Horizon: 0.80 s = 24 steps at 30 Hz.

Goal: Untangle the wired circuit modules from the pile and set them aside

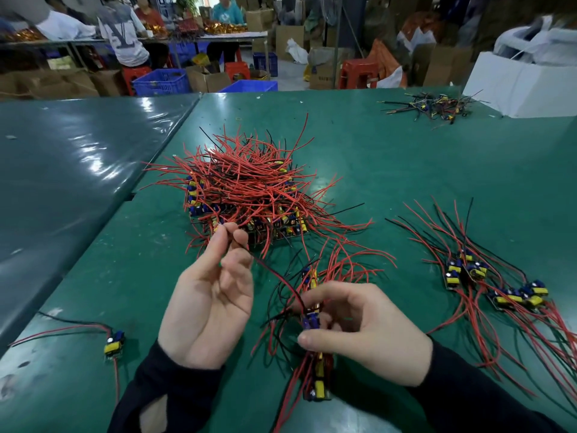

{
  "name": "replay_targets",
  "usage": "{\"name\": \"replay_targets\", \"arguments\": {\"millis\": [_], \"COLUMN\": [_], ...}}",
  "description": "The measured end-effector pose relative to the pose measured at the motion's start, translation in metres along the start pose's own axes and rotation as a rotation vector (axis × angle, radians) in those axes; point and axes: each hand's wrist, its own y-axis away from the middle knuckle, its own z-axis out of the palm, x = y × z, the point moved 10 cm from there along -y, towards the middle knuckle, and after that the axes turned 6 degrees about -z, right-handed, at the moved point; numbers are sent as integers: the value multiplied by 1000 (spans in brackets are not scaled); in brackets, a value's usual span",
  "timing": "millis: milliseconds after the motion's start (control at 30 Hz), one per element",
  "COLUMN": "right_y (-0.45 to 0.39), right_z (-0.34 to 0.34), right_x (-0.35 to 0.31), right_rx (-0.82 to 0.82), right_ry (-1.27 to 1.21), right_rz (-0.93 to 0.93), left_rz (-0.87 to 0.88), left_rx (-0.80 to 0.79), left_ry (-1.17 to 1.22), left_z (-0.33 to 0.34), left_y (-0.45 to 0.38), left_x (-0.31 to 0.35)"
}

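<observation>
Left hand (208, 303) pinched red wire (274, 274) near pile (246, 195). Right hand (359, 331) clamped on modules (311, 323), wires trailing. Sorted modules (496, 285) aside, right. Risk: wire snagged in pile, pulled off its solder joint.

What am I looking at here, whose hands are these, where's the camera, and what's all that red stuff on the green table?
There is no machine: a person works with bare hands, and the one picture comes from a camera worn on their head, looking down. On the green table lies a big tangled pile of red and black wires with small yellow-and-blue circuit modules. The left hand pinches a thin red and black wire between fingertips. The right hand grips a small bundle of modules that the wire leads to. To the right lies a spread group of modules with wires; one single module sits at the left.
</observation>
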Motion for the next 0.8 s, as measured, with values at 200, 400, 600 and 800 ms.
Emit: {"name": "replay_targets", "arguments": {"millis": [200, 400, 600, 800], "right_y": [-2, -4, -4, 2], "right_z": [-2, -9, -5, -2], "right_x": [-17, -13, -15, -23], "right_rx": [36, 83, 46, 36], "right_ry": [-185, -289, -116, 245], "right_rz": [-101, -87, -146, -259], "left_rz": [131, 106, 299, 590], "left_rx": [43, 29, 48, 23], "left_ry": [-222, -880, -1063, -1344], "left_z": [-4, 2, 6, 20], "left_y": [0, 2, 3, 14], "left_x": [8, -27, -16, -9]}}
